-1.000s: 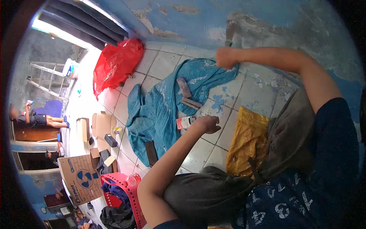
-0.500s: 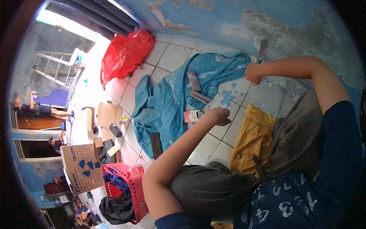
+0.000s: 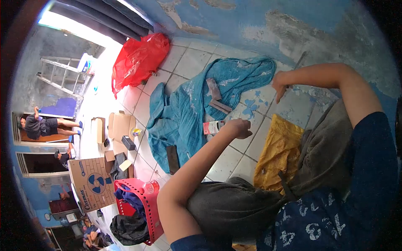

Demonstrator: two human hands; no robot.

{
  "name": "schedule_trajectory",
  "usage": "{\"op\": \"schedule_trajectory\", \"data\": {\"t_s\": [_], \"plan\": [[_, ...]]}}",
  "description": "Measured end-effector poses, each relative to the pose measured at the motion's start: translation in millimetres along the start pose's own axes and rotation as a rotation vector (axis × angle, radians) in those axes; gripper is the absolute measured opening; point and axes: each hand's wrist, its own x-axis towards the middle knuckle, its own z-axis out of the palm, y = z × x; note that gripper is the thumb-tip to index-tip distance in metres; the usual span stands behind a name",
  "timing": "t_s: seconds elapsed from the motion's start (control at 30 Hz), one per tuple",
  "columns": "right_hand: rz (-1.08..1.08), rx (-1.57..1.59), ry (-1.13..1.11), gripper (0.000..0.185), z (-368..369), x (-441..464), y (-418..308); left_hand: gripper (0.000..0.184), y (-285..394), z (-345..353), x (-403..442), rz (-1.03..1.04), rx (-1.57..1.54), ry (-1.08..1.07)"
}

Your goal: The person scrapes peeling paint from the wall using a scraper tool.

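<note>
Where the blue wall [image 3: 247,16] is down to bare grey plaster [image 3: 310,42]: it rises just beyond the teal towel [image 3: 180,113], and we judge its rough face suits short strokes at steady, light pressure.
Towel: we have it rumpled and dusty on the floor tiles [image 3: 226,165], close to the wall.
Yellow cloth [image 3: 278,146]: it lies apart from the towel, nearer our legs [image 3: 234,205].
Left hand [image 3: 240,128]: near the towel's edge, its fingers curl inward, and we see nothing in them.
Right hand [image 3: 279,83]: just past the towel's far end, it seems wrapped around the scraper [image 3: 300,60], though our grip is partly hidden.
Scraper: beyond the towel's end, it shows us a thin edge; we cannot tell whether it touches the wall. We would keep it low-angled to avoid gouging.
Dusty blocks [image 3: 212,88]: two rest on the towel.
Red-and-white carton [image 3: 212,127]: at the towel's edge, just beside our left hand.
Paint flakes [image 3: 251,105]: scattered beside the towel.
</note>
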Motion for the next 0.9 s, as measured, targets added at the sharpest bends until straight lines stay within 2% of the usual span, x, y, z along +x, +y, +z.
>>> {"op": "schedule_trajectory", "data": {"t_s": [0.2,0.3,0.4,0.5,0.7,0.77,0.9], "plan": [[0.029,-0.035,0.028,0.053,4,3,8,0.039,-9,22,-2,-0.038,-0.019,0.047],[0.036,-0.094,0.041,0.050,10,15,17,0.041,-6,18,-7,-0.040,-0.053,-0.105],[0.038,-0.193,0.054,0.054,13,30,19,0.041,-13,28,-3,-0.018,-0.055,-0.031],[0.107,-0.234,-0.060,0.058,7,29,26,0.041,-14,24,-2,-0.034,-0.122,-0.016],[0.127,-0.348,-0.001,0.063,1,16,24,0.044,-9,14,0,-0.008,-0.094,-0.081],[0.082,-0.443,0.142,0.063,2,11,21,0.044,-11,16,2,0.007,-0.073,-0.079],[0.060,-0.505,0.185,0.063,1,14,19,0.045,-10,16,4,-0.013,-0.066,-0.093]]}}
